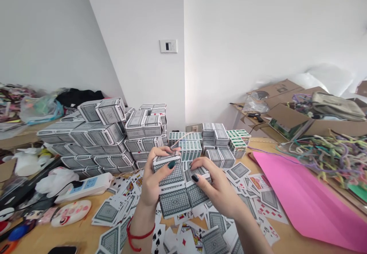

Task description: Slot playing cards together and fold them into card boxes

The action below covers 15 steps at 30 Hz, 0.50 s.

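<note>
In front of me is a block of joined boxes [174, 201] folded from grey-backed playing cards. My left hand [151, 187] closes round its upper left box [172, 175], thumb on the near face and fingers over the top. On the right, my right hand [219, 187] grips the adjoining box [197, 193], with thumb and fingers bent against its faces. The fingertips behind the boxes are partly hidden. Loose playing cards [215, 240] lie scattered underneath, some face up, some face down.
Large stacks of card boxes [86, 133] stand at the back left. Card packs with green edges [190, 149] sit behind my hands. A power strip [88, 187] lies left. Pink paper [298, 196] and tangled fuzzy strands [323, 158] cover the right, near an open carton [335, 126].
</note>
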Available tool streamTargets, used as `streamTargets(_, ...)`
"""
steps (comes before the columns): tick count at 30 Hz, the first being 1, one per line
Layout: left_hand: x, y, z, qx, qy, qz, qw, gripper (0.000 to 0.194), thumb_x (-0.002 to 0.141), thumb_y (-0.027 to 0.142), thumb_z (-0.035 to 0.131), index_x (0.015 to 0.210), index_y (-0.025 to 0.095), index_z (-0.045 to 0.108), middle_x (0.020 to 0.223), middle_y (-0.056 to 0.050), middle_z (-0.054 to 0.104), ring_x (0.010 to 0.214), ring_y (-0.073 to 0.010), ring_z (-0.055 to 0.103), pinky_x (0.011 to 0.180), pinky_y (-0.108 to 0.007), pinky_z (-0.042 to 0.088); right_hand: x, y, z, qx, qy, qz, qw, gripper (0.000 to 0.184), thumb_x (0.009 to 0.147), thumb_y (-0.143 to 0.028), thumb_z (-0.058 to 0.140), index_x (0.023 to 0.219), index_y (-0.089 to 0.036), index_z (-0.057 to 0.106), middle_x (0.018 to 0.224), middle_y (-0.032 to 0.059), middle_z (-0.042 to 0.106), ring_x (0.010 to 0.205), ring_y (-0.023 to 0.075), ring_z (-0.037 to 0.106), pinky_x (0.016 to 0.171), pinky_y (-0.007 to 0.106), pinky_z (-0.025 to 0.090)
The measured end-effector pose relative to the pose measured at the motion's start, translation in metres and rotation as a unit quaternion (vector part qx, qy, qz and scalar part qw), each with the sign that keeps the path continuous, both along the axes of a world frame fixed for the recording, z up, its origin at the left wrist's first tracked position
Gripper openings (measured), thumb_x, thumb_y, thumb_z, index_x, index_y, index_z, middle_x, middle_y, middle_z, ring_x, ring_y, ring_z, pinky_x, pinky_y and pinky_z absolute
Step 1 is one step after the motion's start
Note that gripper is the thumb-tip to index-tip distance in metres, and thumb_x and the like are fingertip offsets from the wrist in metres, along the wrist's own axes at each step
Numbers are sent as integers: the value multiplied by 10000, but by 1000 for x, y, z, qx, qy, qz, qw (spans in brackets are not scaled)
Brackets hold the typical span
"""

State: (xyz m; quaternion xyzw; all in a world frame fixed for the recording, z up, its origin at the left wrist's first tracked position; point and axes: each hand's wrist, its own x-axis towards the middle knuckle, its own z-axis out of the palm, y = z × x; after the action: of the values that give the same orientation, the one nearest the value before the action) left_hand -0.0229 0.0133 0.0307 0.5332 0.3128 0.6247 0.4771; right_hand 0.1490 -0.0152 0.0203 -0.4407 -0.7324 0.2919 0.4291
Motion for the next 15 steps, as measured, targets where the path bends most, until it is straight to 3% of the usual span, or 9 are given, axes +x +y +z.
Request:
streamTargets(3,-3,5,-5,-45,14,18,999,233,693,302,637,744,195,436,923,-24,506,890,-226,598,758,-348,477,1,1,1,-4,1,1,1000,167,885,-363,417,864,-220,502,943,42,580,889,182,551,817,314,428)
streamTargets(6,-3,5,-5,-65,38,34,997,242,697,316,641,757,195,440,926,-25,500,888,-220,590,719,-315,482,2,4,1,-13,9,-12,1000,181,881,-373,422,850,-219,512,919,30,588,865,175,553,789,296,427)
streamTargets(9,0,1,1,-50,86,44,994,256,719,344,622,889,208,486,1005,-47,519,985,-233,556,790,-320,459,4,7,-1,-33,21,-47,998,199,872,-392,430,916,-228,534,951,27,592,894,184,549,773,287,427)
streamTargets(12,2,-2,5,-63,152,21,986,485,691,332,661,1104,255,419,1077,-47,523,979,-208,552,809,-312,450,5,8,-3,-46,22,-91,994,223,862,-407,436,964,-234,533,998,33,579,920,194,541,759,290,430)
streamTargets(15,4,-2,3,-87,189,23,978,516,688,334,668,1113,278,380,1026,-27,541,886,-182,579,734,-288,468,6,9,-5,-38,5,-102,994,252,813,-425,511,979,-237,524,1009,39,566,935,206,537,787,314,428)
